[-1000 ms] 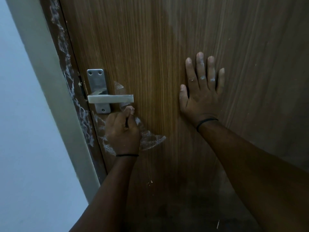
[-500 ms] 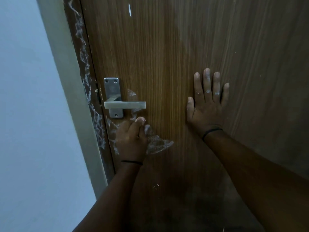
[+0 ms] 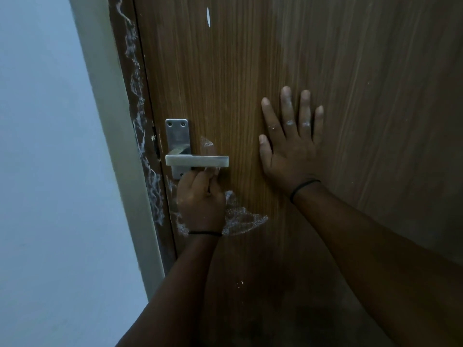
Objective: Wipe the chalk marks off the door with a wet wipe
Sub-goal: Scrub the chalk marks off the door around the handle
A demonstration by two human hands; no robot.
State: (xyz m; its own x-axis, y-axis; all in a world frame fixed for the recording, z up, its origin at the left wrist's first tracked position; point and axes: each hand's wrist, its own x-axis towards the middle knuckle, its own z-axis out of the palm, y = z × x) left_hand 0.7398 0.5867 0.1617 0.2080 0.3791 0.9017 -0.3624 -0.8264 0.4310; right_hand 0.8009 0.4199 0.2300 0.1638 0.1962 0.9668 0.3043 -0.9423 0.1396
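Chalk marks [image 3: 240,216] centre-left | left hand [image 3: 200,199] fisted, wipe unseen, scrubbing under handle [image 3: 196,160] | right hand [image 3: 290,144] flat, spread | next: downward strokes

Wall [image 3: 42,171]: plain, pale blue-grey, unmarked, filling the view from 7 to 11 o'clock. Door frame [image 3: 105,136]: a cream-painted strip running from 12 o'clock down towards 7 o'clock, just beside the wall, with a dark brown inner jamb [image 3: 130,101] touching it on the 3 o'clock side, the jamb streaked with white smears along its length. Light: dim and cool, brightest on the wall at 9 o'clock, falling to deep shadow at 5 and 6 o'clock.
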